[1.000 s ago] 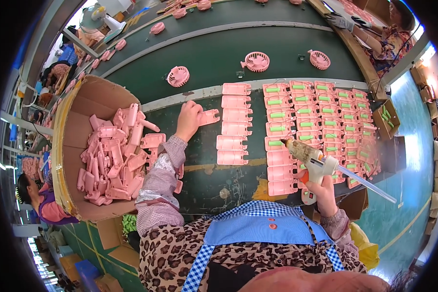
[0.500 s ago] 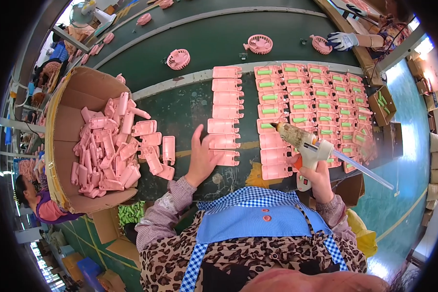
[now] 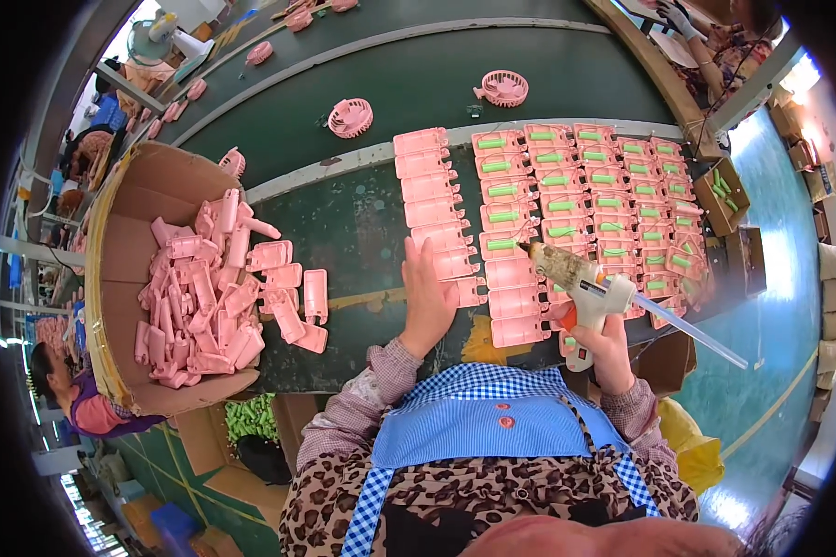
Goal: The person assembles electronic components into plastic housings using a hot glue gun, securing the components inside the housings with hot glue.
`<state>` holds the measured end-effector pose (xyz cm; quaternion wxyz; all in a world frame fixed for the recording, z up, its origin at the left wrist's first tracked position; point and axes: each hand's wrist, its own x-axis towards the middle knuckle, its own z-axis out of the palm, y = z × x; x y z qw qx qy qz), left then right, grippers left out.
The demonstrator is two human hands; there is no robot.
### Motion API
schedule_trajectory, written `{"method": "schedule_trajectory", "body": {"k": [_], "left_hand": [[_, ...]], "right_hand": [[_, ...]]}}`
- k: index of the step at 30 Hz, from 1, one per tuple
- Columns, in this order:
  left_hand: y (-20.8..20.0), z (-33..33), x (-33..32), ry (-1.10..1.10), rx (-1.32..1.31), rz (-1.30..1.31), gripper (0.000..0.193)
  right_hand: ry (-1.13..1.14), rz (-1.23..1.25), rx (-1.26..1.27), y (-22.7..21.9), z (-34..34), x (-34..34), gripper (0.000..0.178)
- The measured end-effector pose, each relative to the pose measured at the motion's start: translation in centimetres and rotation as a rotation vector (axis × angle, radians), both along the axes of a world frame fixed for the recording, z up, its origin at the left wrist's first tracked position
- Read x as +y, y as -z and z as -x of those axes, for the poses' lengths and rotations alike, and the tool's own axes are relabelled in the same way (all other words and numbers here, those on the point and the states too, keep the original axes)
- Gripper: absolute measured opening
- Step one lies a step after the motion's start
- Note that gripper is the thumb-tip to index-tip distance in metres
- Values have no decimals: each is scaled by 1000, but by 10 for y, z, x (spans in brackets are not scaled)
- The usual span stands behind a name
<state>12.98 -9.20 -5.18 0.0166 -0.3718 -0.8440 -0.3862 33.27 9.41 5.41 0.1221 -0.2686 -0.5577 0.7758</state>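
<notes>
My left hand (image 3: 425, 295) lies with its fingers stretched out against the lower part of a column of empty pink plastic shells (image 3: 427, 187). My right hand (image 3: 607, 351) grips a white hot glue gun (image 3: 607, 292), a translucent glue stick (image 3: 692, 332) jutting from its back. The gun's dark tip is beside a green cylindrical battery (image 3: 504, 244) in a pink shell. Several rows of shells holding green batteries (image 3: 610, 202) fill the bench to the right. Below the tip, empty shells (image 3: 516, 303) end the nearest column.
A cardboard box (image 3: 121, 278) heaped with pink parts stands left, with loose shells (image 3: 315, 295) beside it. Pink fans (image 3: 351, 118) sit on the green belt beyond. A small box of green batteries (image 3: 723, 193) is at right. A co-worker (image 3: 715, 56) sits far right.
My left hand has moved right, and the column of empty shells now slants closer to the filled rows. The co-worker's gloved hand has drawn back, and the fan beside it has left the belt.
</notes>
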Motion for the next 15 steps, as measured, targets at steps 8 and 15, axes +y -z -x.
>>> {"method": "schedule_trajectory", "body": {"k": [8, 15], "left_hand": [[-34, 84, 37, -29, 66, -145, 77], [8, 189, 77, -17, 257, -34, 59]], "right_hand": [[-13, 4, -16, 6, -1, 8, 46], [-21, 30, 19, 2, 4, 6, 48]]}}
